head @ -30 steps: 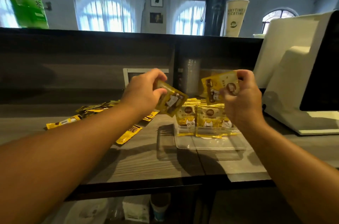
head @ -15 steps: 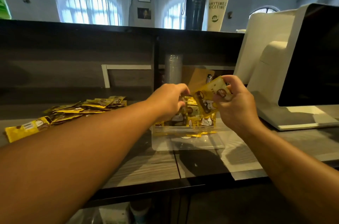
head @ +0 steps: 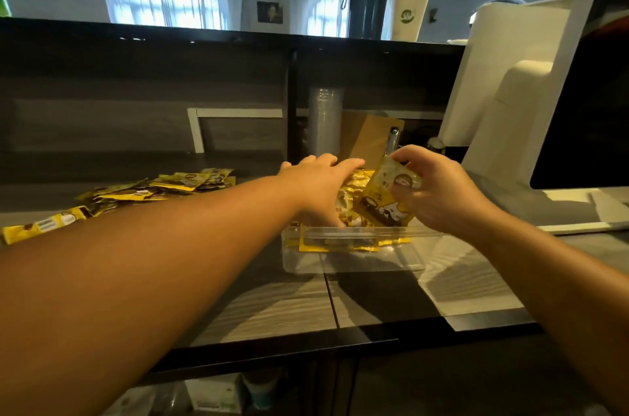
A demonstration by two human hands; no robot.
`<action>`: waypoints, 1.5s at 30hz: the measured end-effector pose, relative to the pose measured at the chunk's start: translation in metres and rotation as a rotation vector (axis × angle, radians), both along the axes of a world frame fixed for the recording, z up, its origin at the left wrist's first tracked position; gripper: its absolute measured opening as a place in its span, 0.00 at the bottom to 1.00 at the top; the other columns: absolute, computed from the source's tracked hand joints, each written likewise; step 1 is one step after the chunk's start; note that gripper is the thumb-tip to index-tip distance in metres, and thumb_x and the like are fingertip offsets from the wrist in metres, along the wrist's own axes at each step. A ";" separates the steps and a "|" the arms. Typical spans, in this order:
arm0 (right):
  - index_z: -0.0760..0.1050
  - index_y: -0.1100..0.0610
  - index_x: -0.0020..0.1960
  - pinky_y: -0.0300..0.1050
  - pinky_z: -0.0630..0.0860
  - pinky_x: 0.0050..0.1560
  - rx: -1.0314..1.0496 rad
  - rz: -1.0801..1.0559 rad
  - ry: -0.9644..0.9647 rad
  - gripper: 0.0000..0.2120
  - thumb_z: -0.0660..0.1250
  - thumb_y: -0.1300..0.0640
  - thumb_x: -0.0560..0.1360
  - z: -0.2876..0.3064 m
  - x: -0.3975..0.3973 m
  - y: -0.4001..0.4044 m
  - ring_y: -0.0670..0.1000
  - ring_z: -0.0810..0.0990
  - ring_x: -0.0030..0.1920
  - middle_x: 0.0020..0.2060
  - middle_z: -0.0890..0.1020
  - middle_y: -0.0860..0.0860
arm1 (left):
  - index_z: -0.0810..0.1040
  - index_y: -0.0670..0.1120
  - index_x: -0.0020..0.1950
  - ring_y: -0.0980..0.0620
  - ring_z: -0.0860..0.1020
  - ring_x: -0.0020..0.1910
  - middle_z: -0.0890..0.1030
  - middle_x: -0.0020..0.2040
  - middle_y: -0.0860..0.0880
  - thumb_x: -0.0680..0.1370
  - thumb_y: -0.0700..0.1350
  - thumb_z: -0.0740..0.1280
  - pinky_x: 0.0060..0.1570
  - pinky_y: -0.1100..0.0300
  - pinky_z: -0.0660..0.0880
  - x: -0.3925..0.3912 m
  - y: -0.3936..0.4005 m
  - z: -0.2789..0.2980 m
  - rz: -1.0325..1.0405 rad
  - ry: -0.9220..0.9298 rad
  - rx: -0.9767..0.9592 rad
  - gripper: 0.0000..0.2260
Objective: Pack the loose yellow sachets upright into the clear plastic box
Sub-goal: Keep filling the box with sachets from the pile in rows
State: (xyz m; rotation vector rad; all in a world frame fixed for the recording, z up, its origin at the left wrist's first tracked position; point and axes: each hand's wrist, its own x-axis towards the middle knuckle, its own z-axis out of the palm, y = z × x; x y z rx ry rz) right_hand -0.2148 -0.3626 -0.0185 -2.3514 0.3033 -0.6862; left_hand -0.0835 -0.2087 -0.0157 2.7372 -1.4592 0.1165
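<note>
Item: yellow sachet (head: pixel 386 196), pinched in my right hand (head: pixel 439 191), long axis tilted, directly above the clear plastic box (head: pixel 354 257) on the desk (head: pixel 272 306). Left hand (head: pixel 320 184) flat-fingered on the packed sachets (head: pixel 347 208); loose sachets (head: pixel 143 191) lie well left.

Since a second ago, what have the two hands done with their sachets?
The left hand lowered into the clear plastic box and no longer visibly holds its sachet; its fingers lie among the packed ones. The right hand came down towards the box, still pinching its sachet. The loose pile stayed.
</note>
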 end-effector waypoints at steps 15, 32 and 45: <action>0.58 0.49 0.71 0.56 0.70 0.64 -0.862 -0.062 0.427 0.38 0.74 0.44 0.69 -0.002 0.047 -0.005 0.58 0.64 0.67 0.68 0.64 0.54 | 0.49 0.58 0.79 0.43 0.69 0.68 0.68 0.70 0.47 0.69 0.58 0.77 0.63 0.43 0.70 0.008 -0.012 -0.018 0.041 -0.206 -0.007 0.48; 0.59 0.45 0.74 0.50 0.77 0.58 -0.592 0.071 0.376 0.41 0.77 0.52 0.68 0.025 0.052 0.024 0.56 0.74 0.62 0.68 0.70 0.54 | 0.61 0.59 0.76 0.45 0.68 0.71 0.68 0.73 0.50 0.77 0.62 0.66 0.68 0.38 0.66 0.009 0.053 0.013 0.132 0.092 -0.463 0.29; 0.62 0.43 0.72 0.46 0.72 0.63 -0.561 0.390 0.155 0.29 0.69 0.53 0.75 0.006 0.075 0.203 0.51 0.68 0.68 0.71 0.66 0.47 | 0.61 0.59 0.77 0.46 0.61 0.75 0.65 0.76 0.51 0.75 0.63 0.66 0.72 0.40 0.60 0.013 0.227 -0.057 0.548 -0.010 -0.217 0.32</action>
